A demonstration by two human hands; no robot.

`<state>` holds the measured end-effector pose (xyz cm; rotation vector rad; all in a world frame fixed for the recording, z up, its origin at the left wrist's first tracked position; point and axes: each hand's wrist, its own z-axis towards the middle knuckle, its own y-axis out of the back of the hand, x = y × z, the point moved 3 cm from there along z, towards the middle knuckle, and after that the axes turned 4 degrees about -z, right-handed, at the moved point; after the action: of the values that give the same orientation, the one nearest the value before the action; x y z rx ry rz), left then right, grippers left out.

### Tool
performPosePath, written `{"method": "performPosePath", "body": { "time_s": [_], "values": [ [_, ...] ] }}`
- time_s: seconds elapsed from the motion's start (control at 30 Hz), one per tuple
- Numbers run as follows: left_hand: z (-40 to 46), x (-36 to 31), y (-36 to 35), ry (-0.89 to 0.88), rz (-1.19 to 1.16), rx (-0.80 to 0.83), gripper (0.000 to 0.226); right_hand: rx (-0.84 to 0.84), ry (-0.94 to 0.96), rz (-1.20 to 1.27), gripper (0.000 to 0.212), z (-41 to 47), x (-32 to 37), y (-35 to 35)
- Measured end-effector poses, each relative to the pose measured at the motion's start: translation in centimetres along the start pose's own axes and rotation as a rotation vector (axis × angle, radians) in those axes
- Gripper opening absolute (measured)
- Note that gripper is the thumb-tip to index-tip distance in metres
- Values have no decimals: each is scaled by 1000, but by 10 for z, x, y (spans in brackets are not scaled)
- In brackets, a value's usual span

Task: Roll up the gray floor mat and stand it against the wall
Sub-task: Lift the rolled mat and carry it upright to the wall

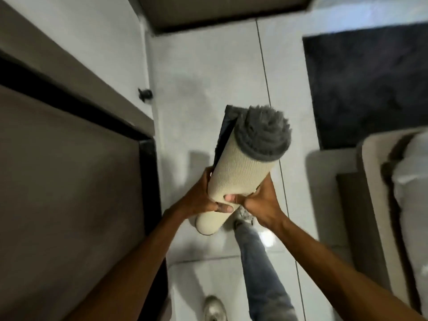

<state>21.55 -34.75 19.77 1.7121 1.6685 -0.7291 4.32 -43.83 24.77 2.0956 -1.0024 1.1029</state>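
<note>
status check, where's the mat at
Left hand and right hand both clamped on rolled mat. Mat upright, not against wall. Path clear.

Rolled gray mat [243, 172], beige backing outward, tilted

Dim, flat indoor light with a cool cast. Glare patch on the glossy floor tiles [266, 237] at near centre. Soft shadows fall left of the rolled mat [243, 172]. Motion blur smears the right side and far edge. Wide-angle bending at the frame borders.
</note>
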Motion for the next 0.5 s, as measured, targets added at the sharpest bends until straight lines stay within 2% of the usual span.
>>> {"method": "performPosePath", "body": {
  "time_s": [0.13,0.17,0.23,0.27,0.3,0.33,0.37,0.43,0.47,0.5],
  "values": [
    [63,-88,85,-97,17,-159,106,120,184,-220,86,118,111,-4],
    [81,-107,107,-115,6,-199,92,162,214,-260,83,146,133,-6],
    [106,-156,148,-237,130,-297,51,185,295,-330,80,201,182,-12],
    [120,-182,172,-364,23,-305,35,192,335,-381,81,236,209,-18],
    [128,-197,193,-413,-167,-395,29,211,369,-418,81,263,230,-25],
    [138,-210,210,-394,-296,-466,29,230,399,-438,81,289,248,-32],
    [151,-227,235,-389,-294,-548,33,250,427,-464,81,317,268,-43],
    [178,-248,267,-490,-264,-499,37,273,490,-515,81,371,294,-66],
    [190,-253,287,-445,-320,-525,33,287,518,-516,82,395,304,-78],
    [203,-250,308,-394,-338,-602,45,309,510,-516,84,417,309,-90]
  ]
}}
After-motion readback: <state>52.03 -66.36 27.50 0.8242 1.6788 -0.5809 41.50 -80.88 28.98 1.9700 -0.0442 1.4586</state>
